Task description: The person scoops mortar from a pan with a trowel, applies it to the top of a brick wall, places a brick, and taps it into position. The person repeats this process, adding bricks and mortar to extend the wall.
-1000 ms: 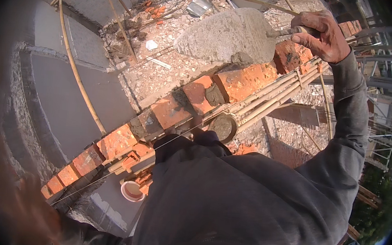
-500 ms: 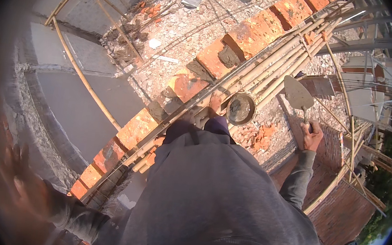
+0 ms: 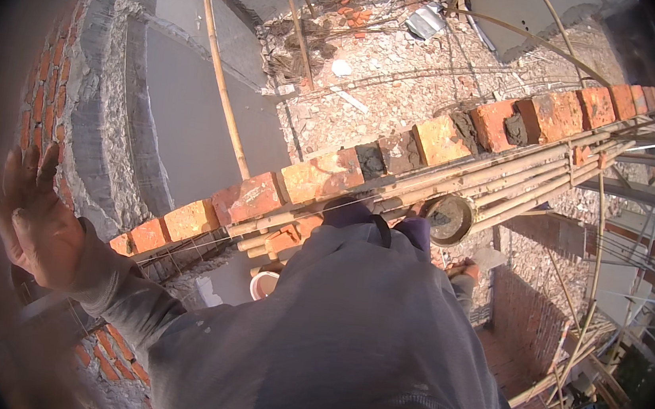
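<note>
My left hand [image 3: 41,230] is raised at the far left with its fingers spread, holding nothing. Beyond it stand a rough concrete column edge and a brick wall. At my right side, my right hand [image 3: 462,268] is closed round the handle of a pointing trowel [image 3: 489,258], partly hidden by my sleeve and body. Just above that hand sits a round pan [image 3: 462,233] with grey mortar in it. A course of orange bricks [image 3: 324,174] runs across in front of me, with dark mortar [image 3: 369,161] in some of the gaps.
Bamboo poles [image 3: 498,174] lie along the near side of the bricks. A white bucket [image 3: 261,285] stands by my left side. Rubble [image 3: 389,75] covers the ground far below. Upright bamboo [image 3: 225,74] rises beyond the wall, and more scaffolding [image 3: 595,257] stands at right.
The view has swung left, so the brick course lies flatter across it. My right hand has drawn the trowel in toward my body. My left hand, still spread, appears higher.
</note>
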Tool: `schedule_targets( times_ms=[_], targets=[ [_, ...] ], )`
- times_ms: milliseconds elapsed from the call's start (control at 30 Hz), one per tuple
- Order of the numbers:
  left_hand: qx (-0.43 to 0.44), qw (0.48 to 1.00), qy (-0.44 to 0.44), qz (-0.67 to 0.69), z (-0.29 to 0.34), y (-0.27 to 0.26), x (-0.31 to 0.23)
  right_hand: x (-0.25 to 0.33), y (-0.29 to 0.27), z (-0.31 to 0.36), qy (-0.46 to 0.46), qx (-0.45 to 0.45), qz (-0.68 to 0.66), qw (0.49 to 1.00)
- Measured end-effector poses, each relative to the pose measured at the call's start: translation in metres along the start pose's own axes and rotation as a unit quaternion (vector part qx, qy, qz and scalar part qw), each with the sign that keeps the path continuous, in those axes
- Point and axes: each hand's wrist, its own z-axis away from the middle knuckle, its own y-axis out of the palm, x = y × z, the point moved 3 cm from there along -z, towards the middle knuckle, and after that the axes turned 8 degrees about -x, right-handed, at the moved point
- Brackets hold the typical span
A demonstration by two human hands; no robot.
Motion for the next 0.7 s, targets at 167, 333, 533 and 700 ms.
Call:
schedule_targets(
  times_ms=[167, 333, 533, 700],
  targets=[
    [-0.172, 0.981, -0.060, 0.065, 0.044, -0.073, -0.020, 0.003, 0.043, -0.022, -0.004, 0.111, 0.104, 0.988],
    [-0.180, 0.961, -0.072, 0.196, 0.092, -0.117, -0.037, 0.029, 0.114, 0.024, -0.040, 0.177, 0.239, 0.954],
    [-0.289, 0.942, -0.168, 0.040, 0.131, -0.108, -0.058, 0.038, 0.170, 0.071, -0.084, 0.246, 0.324, 0.910],
    [0.098, 0.947, -0.249, 0.179, 0.150, 0.034, -0.083, 0.039, 0.185, 0.083, -0.099, 0.266, 0.355, 0.891]
  ],
)
